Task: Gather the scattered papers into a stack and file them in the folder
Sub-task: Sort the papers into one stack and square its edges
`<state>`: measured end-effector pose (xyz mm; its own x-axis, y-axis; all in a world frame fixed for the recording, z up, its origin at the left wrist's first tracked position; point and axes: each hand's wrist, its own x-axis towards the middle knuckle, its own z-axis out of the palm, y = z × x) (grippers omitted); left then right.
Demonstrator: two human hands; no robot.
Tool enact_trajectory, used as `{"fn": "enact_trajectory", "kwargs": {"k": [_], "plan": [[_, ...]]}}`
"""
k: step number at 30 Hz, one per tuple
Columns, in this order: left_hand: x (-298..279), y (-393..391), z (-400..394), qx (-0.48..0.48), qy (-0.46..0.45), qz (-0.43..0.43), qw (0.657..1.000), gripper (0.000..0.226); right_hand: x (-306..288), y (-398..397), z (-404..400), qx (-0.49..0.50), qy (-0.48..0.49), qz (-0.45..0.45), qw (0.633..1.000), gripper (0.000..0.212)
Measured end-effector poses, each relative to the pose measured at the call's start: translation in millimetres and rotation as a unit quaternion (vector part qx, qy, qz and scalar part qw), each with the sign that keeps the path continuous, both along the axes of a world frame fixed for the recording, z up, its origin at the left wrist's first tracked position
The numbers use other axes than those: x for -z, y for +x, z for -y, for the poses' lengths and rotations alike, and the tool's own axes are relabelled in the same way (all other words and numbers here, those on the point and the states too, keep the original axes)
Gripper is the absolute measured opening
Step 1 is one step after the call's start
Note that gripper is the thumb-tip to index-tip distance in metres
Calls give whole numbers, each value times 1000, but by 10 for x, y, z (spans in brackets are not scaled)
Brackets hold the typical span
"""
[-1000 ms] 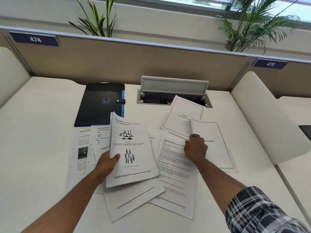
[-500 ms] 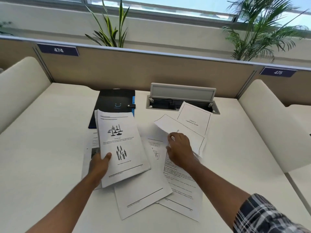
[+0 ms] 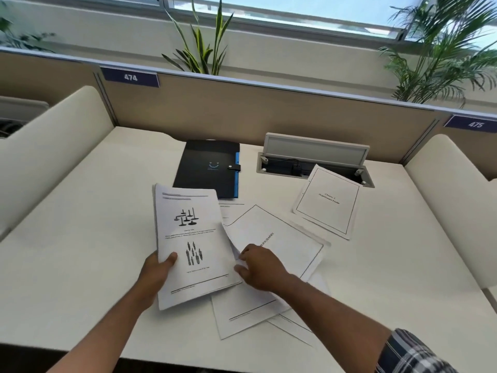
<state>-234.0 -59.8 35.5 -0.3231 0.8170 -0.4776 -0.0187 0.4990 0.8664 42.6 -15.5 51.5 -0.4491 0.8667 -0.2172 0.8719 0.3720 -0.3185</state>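
My left hand (image 3: pixel 157 273) grips a small stack of printed papers (image 3: pixel 191 238) by its lower left edge, thumb on the top sheet with drawings. My right hand (image 3: pixel 259 265) holds a bordered sheet (image 3: pixel 279 238) by its near corner, its left edge curling against the stack. More loose sheets (image 3: pixel 242 310) lie under both hands on the white desk (image 3: pixel 80 238). Another bordered sheet (image 3: pixel 326 201) lies apart at the back right. The black folder (image 3: pixel 209 166) with a blue edge lies closed behind the stack.
An open cable box with a raised grey lid (image 3: pixel 314 154) sits in the desk behind the far sheet. Cream side dividers (image 3: pixel 53 141) flank the desk, a tan partition (image 3: pixel 269 111) stands at the back, and plants rise behind it.
My right hand has carried the bordered sheet leftward from the right side of the desk to the edge of the held stack. The view has tilted and shifted.
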Motion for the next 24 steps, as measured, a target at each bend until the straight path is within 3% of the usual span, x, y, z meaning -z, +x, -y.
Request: {"fn": "enact_trajectory", "kwargs": {"k": [5, 8, 13, 17, 24], "plan": [[47, -212, 57, 30, -16, -23, 999, 29, -146, -53, -143, 90, 30, -111, 989, 24], [57, -299, 75, 37, -19, -24, 999, 25, -162, 119, -315, 169, 65, -100, 978, 21], [68, -384, 70, 41, -20, -33, 998, 24, 43, 440, -385, 295, -44, 19, 954, 60], [84, -427, 59, 56, -26, -37, 997, 24, 182, 385, -296, 377, -54, -10, 924, 85], [98, -441, 14, 88, -36, -49, 994, 30, 186, 266, -269, 403, -102, -55, 908, 77]]}}
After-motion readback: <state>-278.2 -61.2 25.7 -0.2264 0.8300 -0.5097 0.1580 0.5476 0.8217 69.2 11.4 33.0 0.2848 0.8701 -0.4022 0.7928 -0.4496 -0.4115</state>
